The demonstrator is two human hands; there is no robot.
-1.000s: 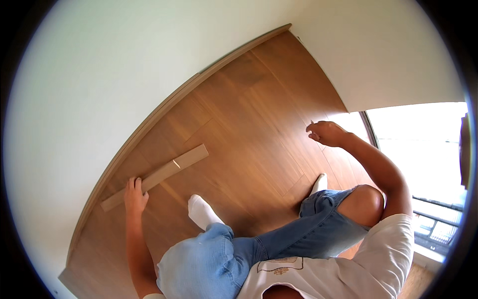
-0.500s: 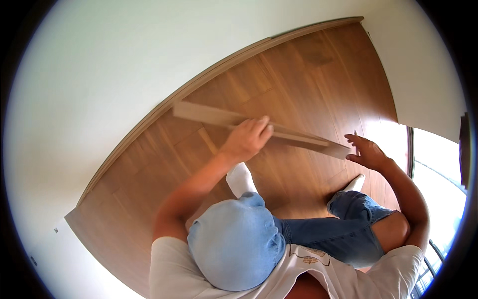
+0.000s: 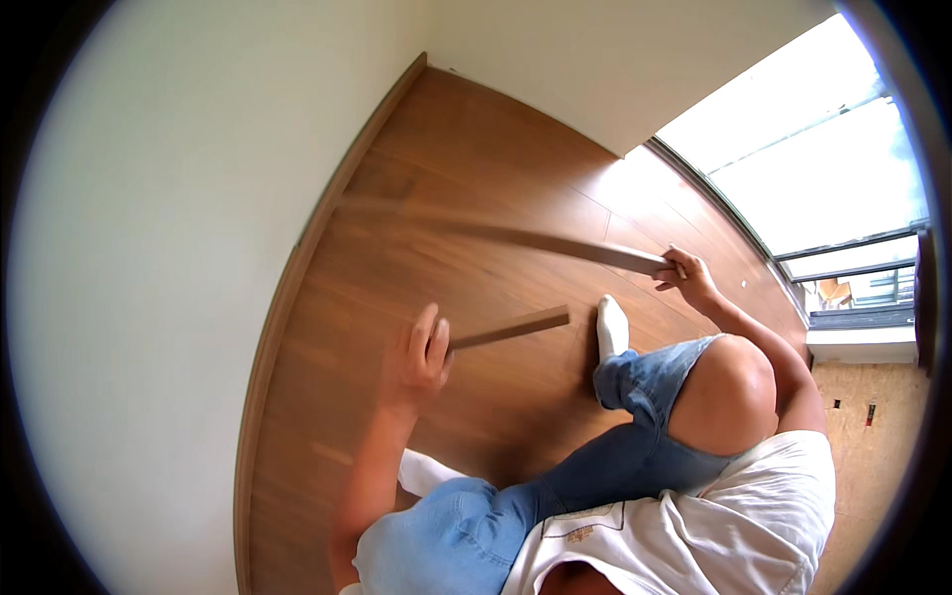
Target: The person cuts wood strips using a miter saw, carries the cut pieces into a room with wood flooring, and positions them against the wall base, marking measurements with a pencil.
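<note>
My right hand (image 3: 688, 279) is closed on the near right end of a long, narrow brown skirting board (image 3: 565, 244). The board reaches left across the room above the floor, and its far end blurs close to the wall's base. In my left hand (image 3: 420, 359) is a shorter brown strip (image 3: 516, 327), gripped at one end, with its free end pointing right. The two pieces are apart. Some of the left hand's fingers are slightly smeared by motion.
Brown skirting (image 3: 280, 327) runs along the foot of the pale wall (image 3: 178, 278) on the left. Wood plank flooring (image 3: 476, 139) lies below my bent legs. A bright window (image 3: 813, 129) with a dark sill track stands at the right, above a bare board panel (image 3: 858, 466).
The view has turned right. My right hand has closed on the long board and drawn it away from the short strip. My left hand has moved lower and left with the short strip.
</note>
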